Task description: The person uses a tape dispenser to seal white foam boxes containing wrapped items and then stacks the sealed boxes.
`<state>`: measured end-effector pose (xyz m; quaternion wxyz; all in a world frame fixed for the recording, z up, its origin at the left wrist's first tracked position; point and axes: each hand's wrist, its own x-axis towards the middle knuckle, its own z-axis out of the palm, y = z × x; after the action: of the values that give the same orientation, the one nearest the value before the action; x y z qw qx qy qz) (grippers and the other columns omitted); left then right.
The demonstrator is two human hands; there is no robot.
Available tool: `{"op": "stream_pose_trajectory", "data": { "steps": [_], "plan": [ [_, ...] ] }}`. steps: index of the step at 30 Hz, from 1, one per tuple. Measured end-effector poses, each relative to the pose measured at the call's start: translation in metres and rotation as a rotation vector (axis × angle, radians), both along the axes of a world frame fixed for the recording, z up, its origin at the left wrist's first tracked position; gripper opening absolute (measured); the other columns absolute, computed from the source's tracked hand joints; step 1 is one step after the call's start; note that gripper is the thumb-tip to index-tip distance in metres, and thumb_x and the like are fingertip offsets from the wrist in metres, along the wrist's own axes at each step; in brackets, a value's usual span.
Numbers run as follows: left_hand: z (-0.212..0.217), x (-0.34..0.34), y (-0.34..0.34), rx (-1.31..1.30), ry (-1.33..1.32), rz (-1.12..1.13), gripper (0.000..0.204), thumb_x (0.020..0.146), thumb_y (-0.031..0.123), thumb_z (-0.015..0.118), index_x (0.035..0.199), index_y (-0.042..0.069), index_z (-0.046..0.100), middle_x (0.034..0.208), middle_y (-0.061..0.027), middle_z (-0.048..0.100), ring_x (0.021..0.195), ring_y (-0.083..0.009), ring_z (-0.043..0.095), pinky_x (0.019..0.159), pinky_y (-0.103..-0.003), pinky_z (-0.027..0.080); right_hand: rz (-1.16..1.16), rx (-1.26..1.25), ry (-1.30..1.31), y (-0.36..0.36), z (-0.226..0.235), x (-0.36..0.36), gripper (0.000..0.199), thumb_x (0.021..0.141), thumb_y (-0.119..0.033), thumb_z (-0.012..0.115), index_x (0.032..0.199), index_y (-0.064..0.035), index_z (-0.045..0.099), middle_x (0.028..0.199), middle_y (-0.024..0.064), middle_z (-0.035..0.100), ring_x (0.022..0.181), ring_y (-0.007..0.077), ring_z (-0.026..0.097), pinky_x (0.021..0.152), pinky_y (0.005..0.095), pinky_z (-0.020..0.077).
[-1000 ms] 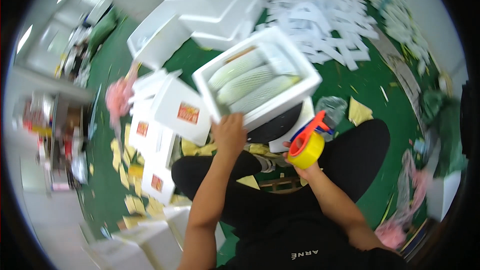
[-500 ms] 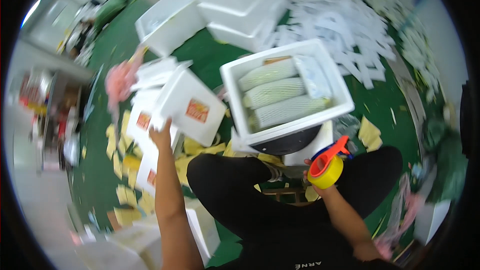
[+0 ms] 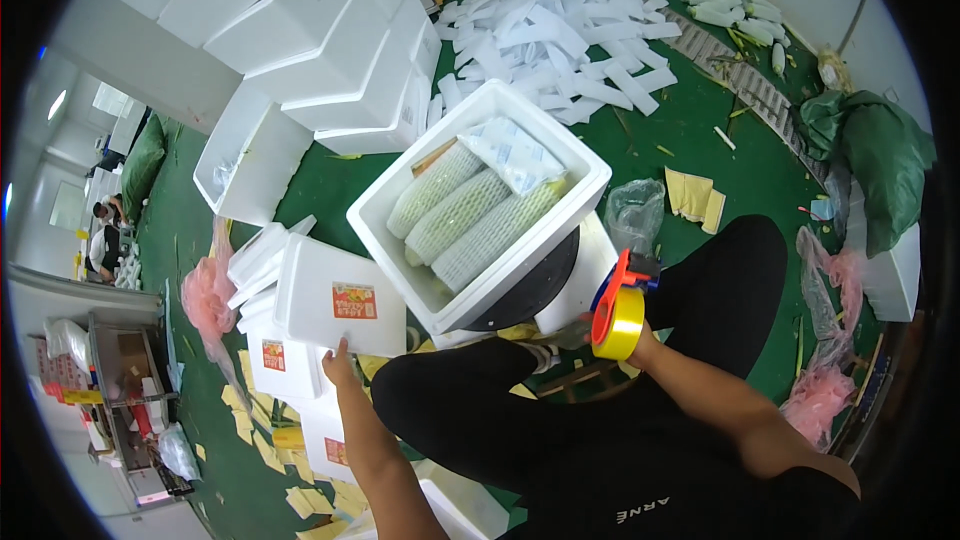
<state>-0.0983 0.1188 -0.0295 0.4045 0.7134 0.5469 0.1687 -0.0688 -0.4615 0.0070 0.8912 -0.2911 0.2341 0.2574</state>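
So the open foam box (image 3: 478,208) had three net-wrapped cobs (image 3: 470,215) in it plus one white ice pack (image 3: 516,155). One yellow tape dispenser (image 3: 618,315) was around, and four empty foam boxes (image 3: 320,50) sat stacked behind.

Seated over a green floor, the person's left hand (image 3: 338,362) grips the near edge of a white foam lid (image 3: 335,292) while the right hand (image 3: 628,340) holds a yellow tape dispenser (image 3: 618,315) beside an open foam box (image 3: 480,202) of netted produce.
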Motion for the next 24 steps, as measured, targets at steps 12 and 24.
{"op": "stream_pose_trajectory", "data": {
  "steps": [12,24],
  "plan": [
    [0.180,-0.039,-0.013,1.009,-0.425,-0.162,0.053,0.098,0.034,0.053,0.133,-0.005,0.042,0.124,-0.0191,0.053,0.108,-0.0259,0.054,0.090,-0.036,0.047,-0.004,0.205,-0.117,0.001,-0.007,-0.001,0.029,0.095,-0.032,0.054,0.115,-0.0116,0.056,0.119,0.0199,0.060,0.094,0.0360,0.066,0.081,0.0467,0.0552],
    [0.237,0.250,-0.192,0.481,0.120,-1.228,0.044,0.102,0.032,0.039,0.131,0.001,0.051,0.126,-0.0199,0.059,0.118,-0.0316,0.055,0.103,-0.035,0.039,0.156,0.262,-0.084,0.040,0.028,0.002,0.028,0.095,-0.022,0.057,0.118,-0.0066,0.054,0.115,0.0184,0.063,0.088,0.0280,0.068,0.077,0.0406,0.0578]
  ]
}}
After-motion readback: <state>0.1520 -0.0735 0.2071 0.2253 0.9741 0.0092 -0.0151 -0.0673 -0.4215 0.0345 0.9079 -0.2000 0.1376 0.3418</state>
